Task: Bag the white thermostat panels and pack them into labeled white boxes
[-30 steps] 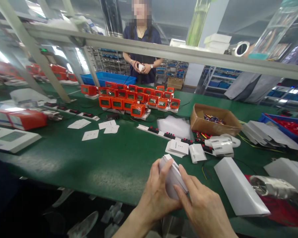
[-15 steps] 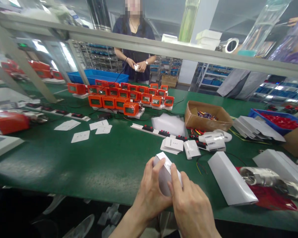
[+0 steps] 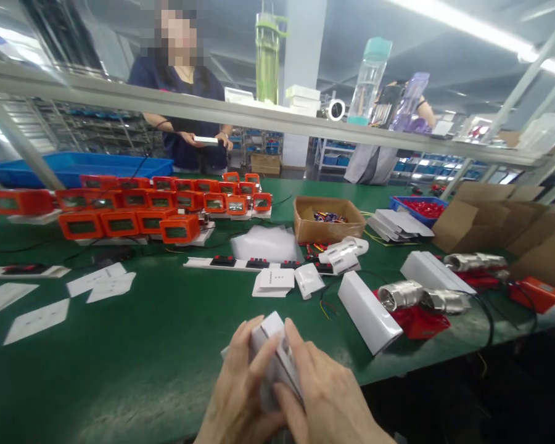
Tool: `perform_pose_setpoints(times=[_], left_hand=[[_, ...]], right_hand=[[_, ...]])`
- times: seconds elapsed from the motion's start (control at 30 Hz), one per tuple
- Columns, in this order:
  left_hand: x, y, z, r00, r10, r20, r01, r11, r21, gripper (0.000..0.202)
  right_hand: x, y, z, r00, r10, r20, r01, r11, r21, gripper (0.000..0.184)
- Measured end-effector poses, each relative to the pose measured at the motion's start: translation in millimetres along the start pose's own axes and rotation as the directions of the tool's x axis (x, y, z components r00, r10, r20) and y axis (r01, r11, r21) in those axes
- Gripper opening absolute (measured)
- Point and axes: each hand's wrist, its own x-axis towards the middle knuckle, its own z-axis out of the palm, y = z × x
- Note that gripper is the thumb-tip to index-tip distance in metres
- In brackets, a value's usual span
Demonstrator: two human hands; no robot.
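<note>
A small white cardboard box is held tilted between both hands, low over the near part of the green table. My left hand wraps round its left side, with the index finger across the top. From the right, my right hand grips the box, fingers along its edge and thumb underneath. Much of the box is hidden by the fingers. Beyond it lie a stack of printed white cards and a small clear packet. To the right, a longer white box lies on the table.
Several orange-framed display units stand at the left back. A cardboard carton of small parts sits mid-table. Metal fittings lie on red bags at right. A shelf rail crosses overhead; a person stands behind it.
My view has swung to the right, so the table things sit further left. Both hands still grip the white box, with the fingers shifted slightly on it. The person opposite has turned.
</note>
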Motion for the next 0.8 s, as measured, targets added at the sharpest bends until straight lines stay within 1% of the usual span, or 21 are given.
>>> perform_pose_setpoints(times=[0.07, 0.1, 0.17, 0.23, 0.27, 0.33, 0.37, 0.43, 0.47, 0.5, 0.53, 0.63, 0.7, 0.77, 0.8], left_hand=[[1, 7, 5.5, 0.984, 0.179, 0.018, -0.179, 0.984, -0.005, 0.074], [2, 11, 9.8, 0.971, 0.238, 0.014, -0.238, 0.971, -0.018, 0.076], [6, 18, 20.1, 0.953, 0.303, 0.002, -0.302, 0.952, -0.047, 0.08], [11, 23, 30.4, 0.937, 0.347, 0.032, -0.345, 0.937, -0.054, 0.083], [14, 25, 34.8, 0.929, 0.366, 0.061, -0.364, 0.93, -0.051, 0.084], [17, 27, 41.8, 0.922, 0.372, 0.111, -0.367, 0.928, -0.061, 0.089], [17, 27, 44.8, 0.927, 0.35, 0.136, -0.343, 0.936, -0.073, 0.093], [14, 25, 50.5, 0.945, 0.266, 0.193, -0.254, 0.964, -0.084, 0.098], [12, 24, 53.5, 0.947, 0.22, 0.233, -0.207, 0.975, -0.08, 0.098], [9, 22, 56.7, 0.943, 0.185, 0.275, -0.172, 0.982, -0.072, 0.095], [6, 21, 60.1, 0.937, 0.16, 0.309, -0.147, 0.987, -0.065, 0.092], [-2, 17, 70.7, 0.918, 0.117, 0.378, -0.096, 0.993, -0.076, 0.088], [-6, 16, 77.1, 0.908, 0.09, 0.409, -0.053, 0.993, -0.102, 0.085], [-7, 15, 82.4, 0.896, 0.072, 0.438, -0.014, 0.991, -0.134, 0.077], [-7, 15, 84.7, 0.892, 0.063, 0.447, 0.004, 0.989, -0.146, 0.069]], right_hand=[[-8, 8, -7, 0.997, 0.068, 0.044, -0.074, 0.984, 0.165, 0.072], [-11, 13, -9, 0.992, 0.116, 0.051, -0.125, 0.965, 0.23, 0.068], [-18, 21, -10, 0.974, 0.226, 0.026, -0.223, 0.925, 0.308, 0.047], [-25, 30, -8, 0.951, 0.304, -0.066, -0.264, 0.901, 0.344, 0.026], [-29, 35, -5, 0.936, 0.328, -0.126, -0.264, 0.894, 0.362, 0.02], [-38, 48, 1, 0.888, 0.379, -0.26, -0.26, 0.881, 0.395, 0.021], [-43, 56, 4, 0.846, 0.409, -0.342, -0.268, 0.88, 0.391, 0.024], [-55, 72, 13, 0.748, 0.442, -0.495, -0.308, 0.892, 0.33, 0.032], [-61, 80, 18, 0.706, 0.436, -0.558, -0.335, 0.9, 0.279, 0.035], [-67, 87, 22, 0.676, 0.427, -0.6, -0.366, 0.902, 0.23, 0.037], [-73, 93, 27, 0.663, 0.42, -0.62, -0.394, 0.9, 0.187, 0.039], [-89, 104, 39, 0.657, 0.419, -0.627, -0.452, 0.884, 0.117, 0.039], [-99, 108, 42, 0.674, 0.414, -0.612, -0.45, 0.887, 0.104, 0.038], [-107, 111, 43, 0.721, 0.373, -0.584, -0.404, 0.911, 0.083, 0.033], [-111, 113, 44, 0.757, 0.342, -0.556, -0.371, 0.926, 0.065, 0.03]])
